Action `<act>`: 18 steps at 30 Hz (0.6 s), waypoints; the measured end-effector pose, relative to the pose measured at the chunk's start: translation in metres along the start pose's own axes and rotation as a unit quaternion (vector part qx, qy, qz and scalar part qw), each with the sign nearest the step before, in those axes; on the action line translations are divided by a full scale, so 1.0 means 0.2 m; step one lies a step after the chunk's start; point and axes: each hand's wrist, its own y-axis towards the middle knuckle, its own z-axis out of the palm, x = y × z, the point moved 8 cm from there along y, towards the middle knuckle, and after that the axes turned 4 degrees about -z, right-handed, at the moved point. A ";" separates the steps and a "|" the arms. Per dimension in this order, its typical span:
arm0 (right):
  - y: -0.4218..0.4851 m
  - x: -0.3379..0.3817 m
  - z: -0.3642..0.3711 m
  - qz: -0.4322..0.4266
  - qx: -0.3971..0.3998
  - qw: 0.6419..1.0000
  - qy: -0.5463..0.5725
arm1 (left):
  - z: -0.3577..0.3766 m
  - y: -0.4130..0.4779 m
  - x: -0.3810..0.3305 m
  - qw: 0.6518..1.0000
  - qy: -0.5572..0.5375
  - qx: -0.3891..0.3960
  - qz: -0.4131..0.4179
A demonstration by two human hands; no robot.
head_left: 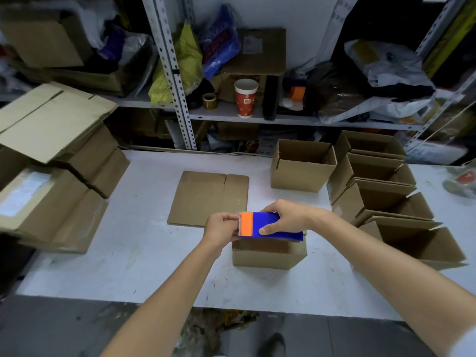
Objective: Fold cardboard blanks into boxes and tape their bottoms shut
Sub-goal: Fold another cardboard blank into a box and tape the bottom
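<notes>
**Tape dispenser held over the box**

Head view: the right hand is gripping the blue tape dispenser by its body, and the left hand is pinching its orange, toothed end. Both are hovering above the small box on the desk. The cardboard is probably light, stiff and easily dented, so holding it by its walls seems best.

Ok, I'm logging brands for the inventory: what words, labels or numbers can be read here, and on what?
No text here can be read.
The red paper cup: yellow logo, too blurred.
The blue plastic bag: red print, too blurred.
The white label on the left carton: washed out, unreadable.
The pale label on the shelf box: too small.
The tape dispenser: no print visible.
</notes>
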 end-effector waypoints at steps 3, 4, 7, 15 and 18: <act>0.01 0.01 0.01 0.007 0.003 1.000 -0.023 | -0.03 0.03 0.02 1.000 -0.004 -0.014 0.002; 0.01 0.02 0.01 0.010 0.005 1.000 -0.027 | -0.03 0.04 0.02 1.000 -0.005 -0.014 0.000; 0.03 0.04 0.02 0.016 0.009 0.999 -0.046 | -0.04 0.05 0.03 1.000 -0.017 -0.005 -0.009; 0.09 0.09 0.04 0.025 0.010 0.995 -0.092 | -0.24 0.13 0.11 0.998 -0.032 -0.042 -0.031; 0.11 0.09 0.03 0.039 0.017 0.996 -0.079 | -0.21 0.15 0.12 0.999 -0.021 -0.038 -0.028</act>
